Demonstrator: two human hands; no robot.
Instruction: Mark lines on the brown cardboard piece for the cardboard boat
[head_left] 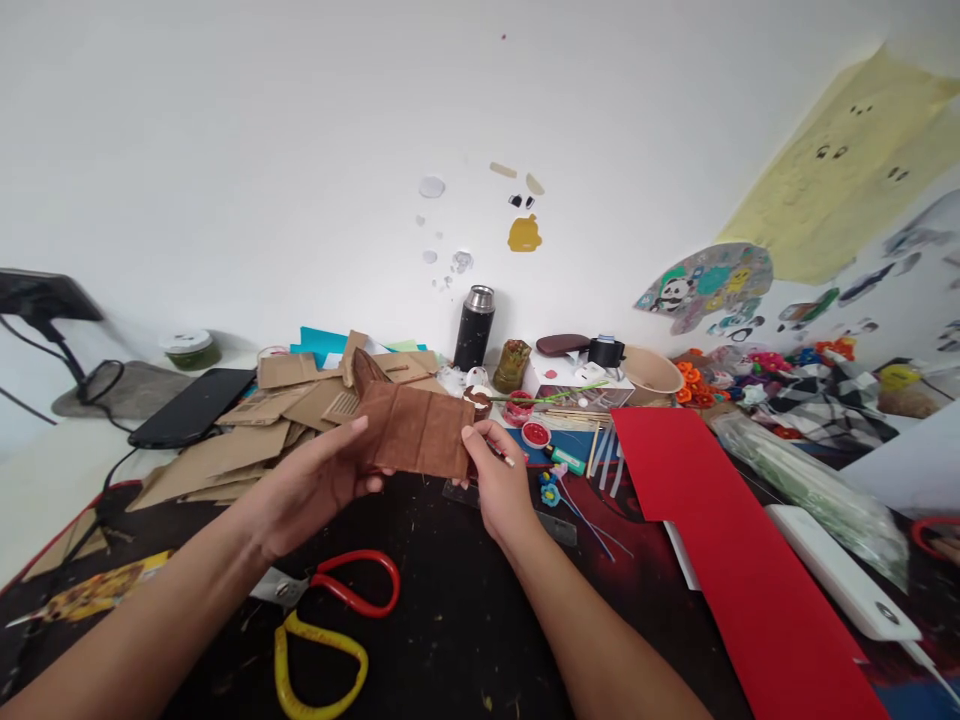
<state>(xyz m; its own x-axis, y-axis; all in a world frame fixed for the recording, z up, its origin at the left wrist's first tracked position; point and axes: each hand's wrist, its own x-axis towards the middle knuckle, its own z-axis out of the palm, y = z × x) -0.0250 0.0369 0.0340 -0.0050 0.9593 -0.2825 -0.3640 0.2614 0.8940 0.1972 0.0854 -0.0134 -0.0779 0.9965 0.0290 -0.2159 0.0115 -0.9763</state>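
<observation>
Above the dark table, both hands hold a flat brown piece (426, 432) with upright crease lines, which looks like painted cardboard. My left hand (322, 480) supports its left side, thumb along the near edge and fingertips curled underneath. With my right hand (499, 475) I pinch its right edge between thumb and fingers; a small white tip shows by those fingers. A curved brown flap (367, 370) rises at the piece's upper left. Below my left hand lie large scissors (289, 590) with one red and one yellow handle, blades partly hidden by my forearm.
Cardboard scraps (255, 415) pile up at the left beside a black phone (193, 407). Behind the hands stands a black flask (474, 330). A red sheet (720, 540) and a white power strip (840, 570) lie on the right. A clear ruler (556, 526) rests beneath my right hand.
</observation>
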